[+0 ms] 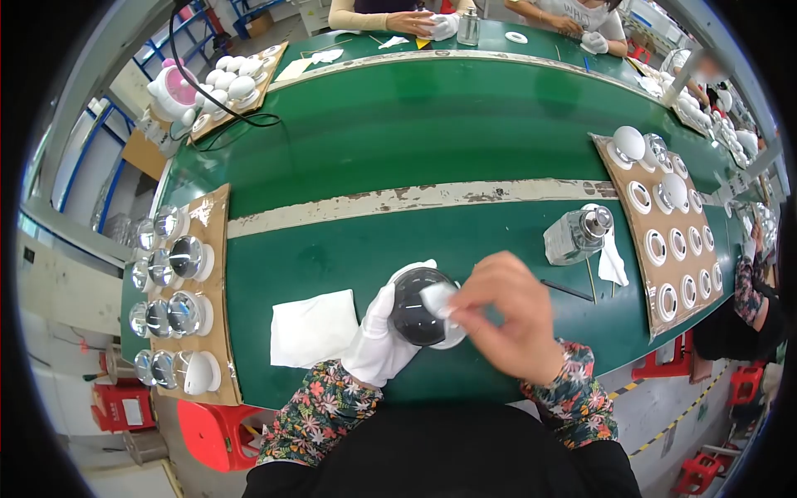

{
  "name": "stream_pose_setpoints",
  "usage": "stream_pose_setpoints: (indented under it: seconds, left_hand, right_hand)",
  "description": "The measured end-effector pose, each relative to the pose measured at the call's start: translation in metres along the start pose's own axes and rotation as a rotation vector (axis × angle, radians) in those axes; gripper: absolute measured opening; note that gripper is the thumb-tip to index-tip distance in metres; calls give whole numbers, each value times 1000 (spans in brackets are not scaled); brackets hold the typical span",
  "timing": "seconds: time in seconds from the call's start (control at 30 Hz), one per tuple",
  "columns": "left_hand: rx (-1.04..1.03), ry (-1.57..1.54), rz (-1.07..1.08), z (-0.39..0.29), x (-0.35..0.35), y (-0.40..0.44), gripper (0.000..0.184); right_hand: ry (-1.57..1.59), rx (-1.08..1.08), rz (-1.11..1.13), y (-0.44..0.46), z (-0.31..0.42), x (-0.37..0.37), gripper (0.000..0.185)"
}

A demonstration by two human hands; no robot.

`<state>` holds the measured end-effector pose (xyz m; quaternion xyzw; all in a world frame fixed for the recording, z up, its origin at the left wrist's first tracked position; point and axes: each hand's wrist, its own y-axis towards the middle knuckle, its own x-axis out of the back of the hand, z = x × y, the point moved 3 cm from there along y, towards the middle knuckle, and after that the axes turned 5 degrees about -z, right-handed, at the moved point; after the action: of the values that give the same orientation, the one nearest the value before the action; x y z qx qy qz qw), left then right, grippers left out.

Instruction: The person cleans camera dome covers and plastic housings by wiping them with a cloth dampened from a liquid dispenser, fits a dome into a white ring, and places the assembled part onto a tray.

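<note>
The left hand (378, 340), in a white glove, grips the dark glossy dome (419, 322) above the near part of the green surface (465, 236). The right hand (516, 322), ungloved, pinches a small white wipe (437, 298) at the dome's face. A white cloth (312, 329) lies left of the dome; a clear bottle (571, 239) stands to its right, farther back.

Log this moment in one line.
left hand: white-gloved, holding glossy ball | right hand: bare, pinching white wipe at ball | bottle: right of ball | white cloth: left of ball
</note>
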<state>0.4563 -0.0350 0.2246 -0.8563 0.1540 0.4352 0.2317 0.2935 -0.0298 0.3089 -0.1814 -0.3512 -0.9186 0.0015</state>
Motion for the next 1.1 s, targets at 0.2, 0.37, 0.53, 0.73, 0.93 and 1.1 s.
stream_pose_setpoints:
  seconds: [0.2,0.37,0.53,0.73,0.93,1.1]
  left_hand:
    - [15,-15,7,1,4,1,59]
    - [18,-34,4,0,2,2,56]
    - [11,-2,-22,3,4,2,53]
    - [-24,9,-56,1,5,3,51]
    - [-16,10,-63,-2,4,4,50]
    - [-7,-6,-34,1,1,-1,48]
  right_hand:
    - [-251,241,39,-15,13,-15,23]
    - [-305,274,26,-12,15,-15,24]
    - [-299,268,-33,-15,12,-17,23]
    - [-268,242,-27,-12,10,-16,24]
    - [-255,219,-35,-13,10,-20,18]
    - [-339,-3,-91,-6,-24,-2,13]
